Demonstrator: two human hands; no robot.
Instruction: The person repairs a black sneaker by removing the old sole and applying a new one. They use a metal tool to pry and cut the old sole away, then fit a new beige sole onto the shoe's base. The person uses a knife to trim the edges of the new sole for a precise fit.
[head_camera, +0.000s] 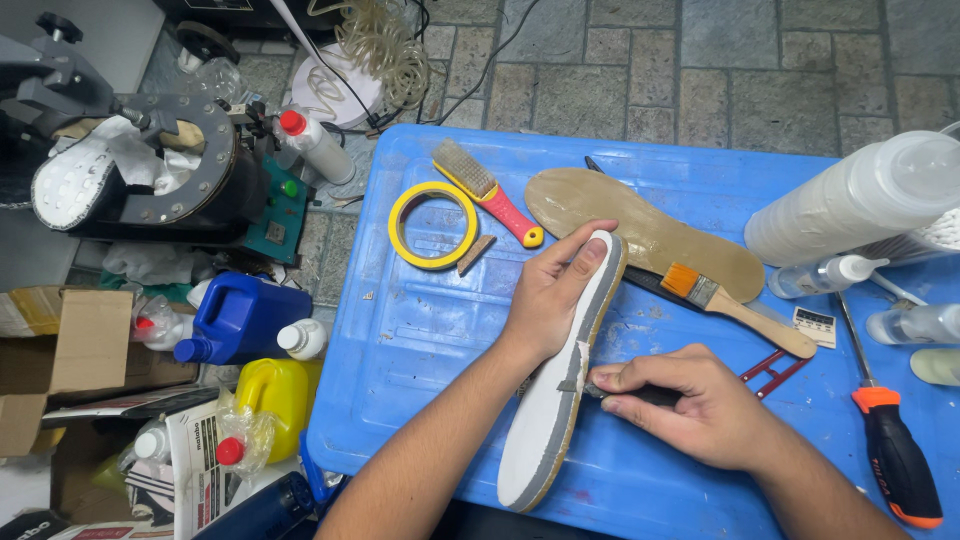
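My left hand (552, 295) grips a long white shoe sole with a grey edge (560, 400), holding it on its side over the blue plastic lid (420, 350). My right hand (690, 405) is closed around a dark-handled tool (640, 395) whose tip touches the sole's grey edge about midway along. A tan insole (650, 225) lies flat just beyond the sole, and a paintbrush with orange bristles (735, 305) rests across it.
On the lid lie a yellow tape roll (433, 225), a red-handled wire brush (487, 190), a red tool (775, 365) and an orange-black screwdriver (890, 440). White bottles (860, 195) stand at right. Left: a sole press (130, 170), jugs and boxes.
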